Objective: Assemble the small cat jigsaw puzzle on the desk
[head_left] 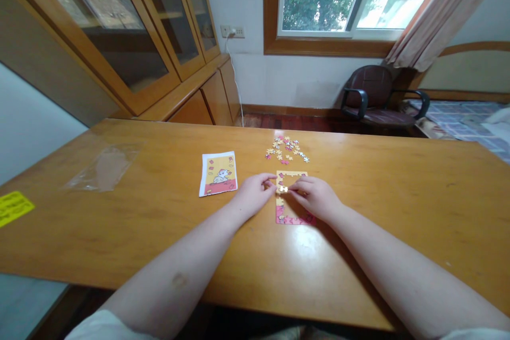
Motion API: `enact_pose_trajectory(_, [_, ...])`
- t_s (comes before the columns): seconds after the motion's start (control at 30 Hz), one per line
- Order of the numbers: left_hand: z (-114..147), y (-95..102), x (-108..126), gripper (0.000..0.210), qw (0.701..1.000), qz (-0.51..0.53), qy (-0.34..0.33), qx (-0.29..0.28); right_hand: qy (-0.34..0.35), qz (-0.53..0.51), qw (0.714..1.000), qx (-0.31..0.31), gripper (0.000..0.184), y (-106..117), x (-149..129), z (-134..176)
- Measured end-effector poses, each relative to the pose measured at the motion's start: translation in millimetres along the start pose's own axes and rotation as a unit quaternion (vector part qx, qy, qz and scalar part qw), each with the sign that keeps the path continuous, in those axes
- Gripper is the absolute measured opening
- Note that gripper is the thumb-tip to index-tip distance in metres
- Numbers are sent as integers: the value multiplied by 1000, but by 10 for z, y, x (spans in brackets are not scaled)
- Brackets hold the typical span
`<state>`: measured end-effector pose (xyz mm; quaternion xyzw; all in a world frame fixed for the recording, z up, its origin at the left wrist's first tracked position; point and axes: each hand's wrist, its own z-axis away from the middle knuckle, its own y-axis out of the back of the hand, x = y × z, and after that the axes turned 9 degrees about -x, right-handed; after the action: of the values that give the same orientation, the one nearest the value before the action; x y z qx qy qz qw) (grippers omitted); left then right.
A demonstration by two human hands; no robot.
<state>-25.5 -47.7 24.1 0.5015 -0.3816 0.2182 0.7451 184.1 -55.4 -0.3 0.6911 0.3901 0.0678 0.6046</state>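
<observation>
Across from me, a partly filled puzzle frame (292,221) lies on the counter (139,218). Over its left side, the right hand (319,197) pinches a piece (282,189) between its fingers. The left hand (254,194) curls beside that edge, its grip unclear to me. Loose pieces (288,146) lie beyond the frame.

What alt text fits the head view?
Right hand pinches a puzzle piece at the left side of a puzzle border on a wooden table, left hand alongside. Loose pieces lie beyond; a picture sheet lies to the left.
</observation>
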Motion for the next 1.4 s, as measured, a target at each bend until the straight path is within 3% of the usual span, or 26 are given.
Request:
enact_pose_trajectory(0.1, [9,92,-17,29,989,-141,-49,21,-7,31,999,-37,16,-13,-7,-1])
enact_pose_trajectory(0.3, [25,130,-1,23,962,-257,-71,-50,-20,68,993,-93,16,-35,-103,-28])
enact_pose_trajectory(1.17, [47,69,10,27,942,-310,-89,-95,-78,64,985,-141,21,-15,-174,-61])
enact_pose_trajectory(1.4, [45,63,18,27,937,-324,-91,-93,-35,79,986,-143,27,8,-185,-34])
